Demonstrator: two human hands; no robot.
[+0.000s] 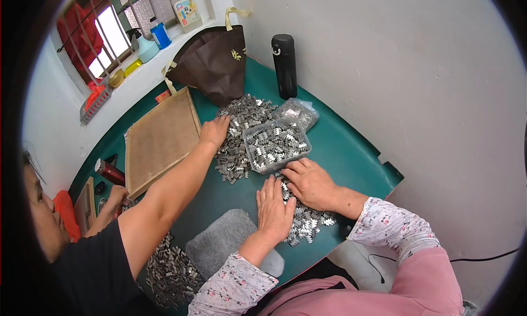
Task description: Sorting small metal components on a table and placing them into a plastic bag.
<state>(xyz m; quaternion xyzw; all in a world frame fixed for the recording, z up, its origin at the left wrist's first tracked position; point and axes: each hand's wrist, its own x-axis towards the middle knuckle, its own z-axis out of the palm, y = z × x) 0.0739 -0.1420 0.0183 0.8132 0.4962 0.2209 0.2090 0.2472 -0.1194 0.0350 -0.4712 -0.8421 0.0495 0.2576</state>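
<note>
So you've got both hands down at that small heap of metal pieces (308,226) right in front of you. Your left hand (275,209) has its fingers stretched out along the left edge, thumb toward the pieces. Your right hand (313,185) is over the top of the heap, fingers a bit bent, pointing left. Your palms are hidden, so can't tell if either one's gripping any pieces.

Just past your fingers there's the clear plastic box (265,169), loaded with the same kind of pieces. A bigger pile (233,157) sits along its left and far side, and a clear bag (308,117) is just behind it. The person on your left has one hand (215,131) on that bigger pile, next to the wood-framed board (163,143). Grey cloth (218,240) lies near your left forearm, with another pile (174,272) beside it, all on the green table (351,157).
</note>
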